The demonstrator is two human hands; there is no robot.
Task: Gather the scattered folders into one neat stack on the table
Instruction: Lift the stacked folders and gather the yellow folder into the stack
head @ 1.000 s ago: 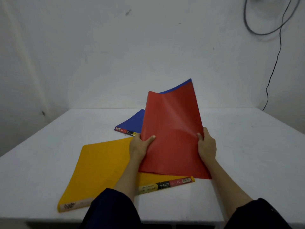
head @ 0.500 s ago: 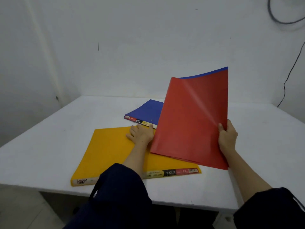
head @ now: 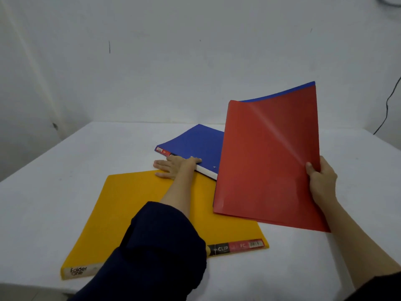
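Observation:
My right hand [head: 321,181] grips the right edge of a red folder [head: 267,157], held tilted up off the white table [head: 65,181]. A thin blue folder edge [head: 282,94] shows behind the red one's top. A yellow folder [head: 134,205] lies flat near the front edge, partly under my left arm. Behind it lies a blue folder [head: 197,144], its right part hidden by the red one. My left hand [head: 173,167] rests at the blue folder's near edge, thumb on top, fingers spread on the table.
White walls stand close behind and to the left of the table. A black cable [head: 388,105] hangs down the wall at the far right. Bare table surface shows on the left and on the right [head: 358,153].
My left hand let go of the red folder and reached forward over the yellow folder to the blue one. My right hand carried the red folder to the right and more upright.

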